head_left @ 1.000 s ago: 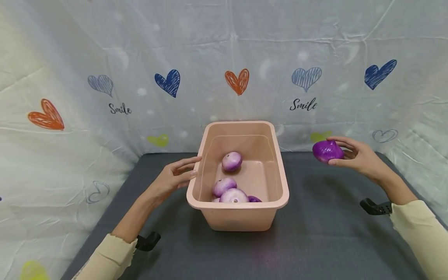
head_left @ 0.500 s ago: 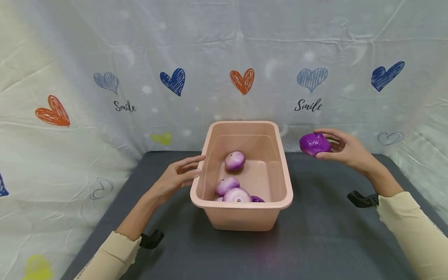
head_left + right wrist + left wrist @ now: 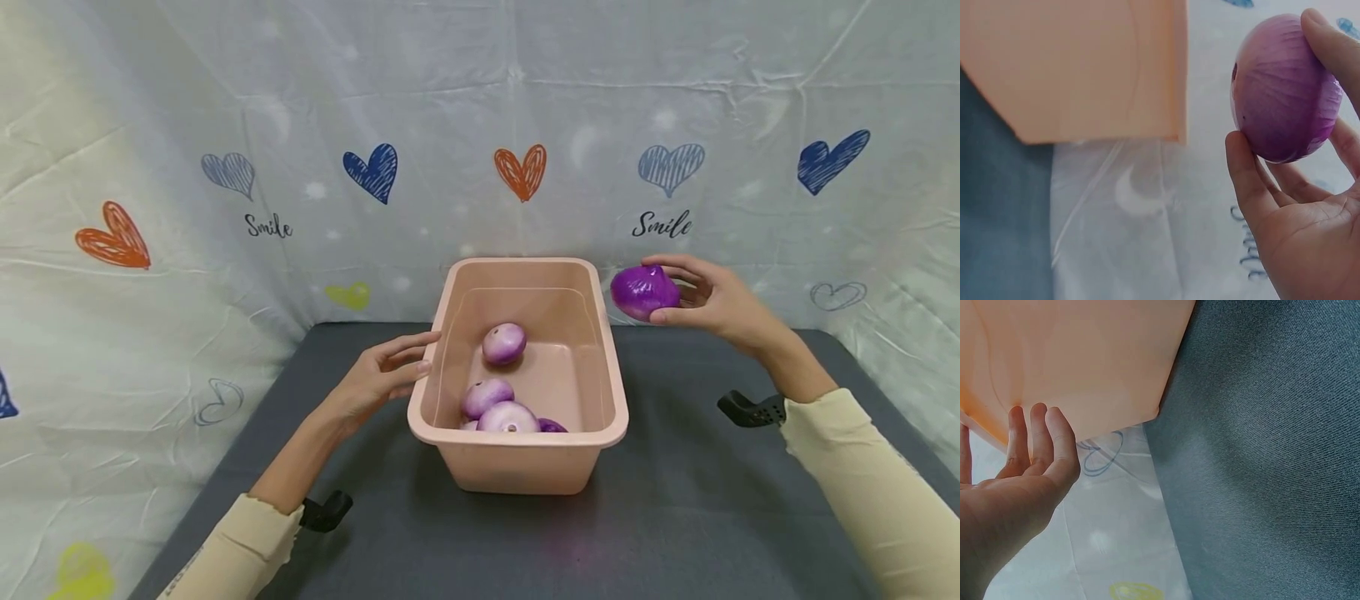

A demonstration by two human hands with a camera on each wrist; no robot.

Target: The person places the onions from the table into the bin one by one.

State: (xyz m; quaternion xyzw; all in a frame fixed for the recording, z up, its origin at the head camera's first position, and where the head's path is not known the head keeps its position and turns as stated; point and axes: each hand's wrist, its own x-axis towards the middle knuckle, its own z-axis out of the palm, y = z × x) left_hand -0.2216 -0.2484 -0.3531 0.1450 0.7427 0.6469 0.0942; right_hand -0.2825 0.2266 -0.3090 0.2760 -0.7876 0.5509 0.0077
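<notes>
My right hand (image 3: 723,307) holds a shiny purple onion (image 3: 641,292) between thumb and fingers, in the air just right of the pink plastic bin (image 3: 517,467). In the right wrist view the onion (image 3: 1285,94) appears close up, apart from the bin (image 3: 1072,69). My left hand (image 3: 375,373) rests its fingertips on the bin's left side, near the rim. Seen from the left wrist, the fingers of that hand (image 3: 1019,487) lie loosely bent against the outer wall (image 3: 1097,362). Several paler onions lie inside, one farther back (image 3: 504,344), others by the front wall (image 3: 487,398), partly hidden.
A dark grey cloth (image 3: 675,517) covers the table under the bin. Behind and at the sides hangs a pale curtain (image 3: 450,100) printed with hearts and the word "Smile". The bin's raised rim (image 3: 611,367) stands between the held onion and the inside.
My right hand has moved left and slightly up with the onion, coming nearer the bin. My left hand keeps its place at the bin; the view shifted slightly at first.
</notes>
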